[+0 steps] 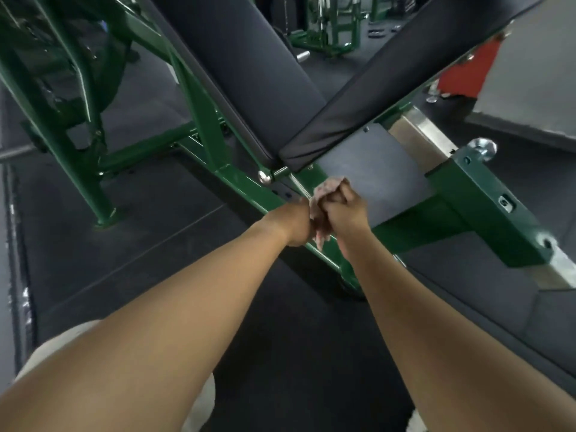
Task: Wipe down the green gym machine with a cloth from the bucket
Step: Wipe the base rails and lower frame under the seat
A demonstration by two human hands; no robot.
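Observation:
The green gym machine (243, 182) fills the view, with black pads (249, 76) and a green frame beam running toward me. Both my hands meet over that beam just below the pads' junction. My right hand (346, 207) grips a crumpled pinkish cloth (325, 188), which bunches above its fingers and hangs down between the hands. My left hand (296, 222) is curled into a fist against the cloth's lower part and seems to hold it too. The bucket is not in view.
A chrome knob (483, 149) and steel tube (417, 135) stick out of the green sleeve (486, 210) at right. A red object (467, 73) stands at the far right. More green machines (330, 29) stand behind. Dark rubber flooring (156, 232) lies around the frame.

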